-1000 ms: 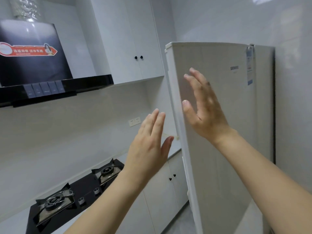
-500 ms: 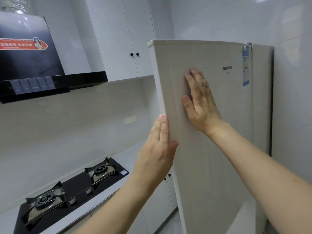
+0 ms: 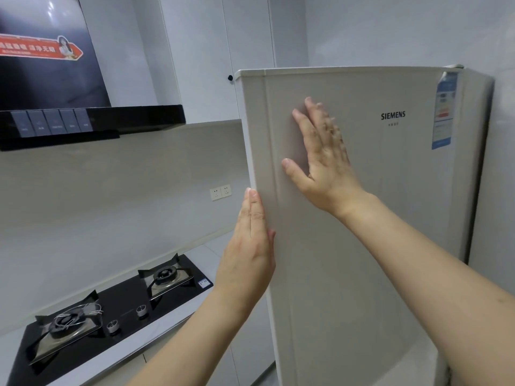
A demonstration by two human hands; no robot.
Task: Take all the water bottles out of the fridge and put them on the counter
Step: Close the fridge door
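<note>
Hands (image 3: 320,157) now flat against the nearer-swung fridge door (image 3: 376,218).

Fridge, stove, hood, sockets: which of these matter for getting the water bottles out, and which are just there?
Part of the job:
fridge door
left hand, at the door's edge
right hand, flat on the door
counter
No bottles show.

Just there:
gas stove
range hood
wall sockets
upper cabinets
</note>
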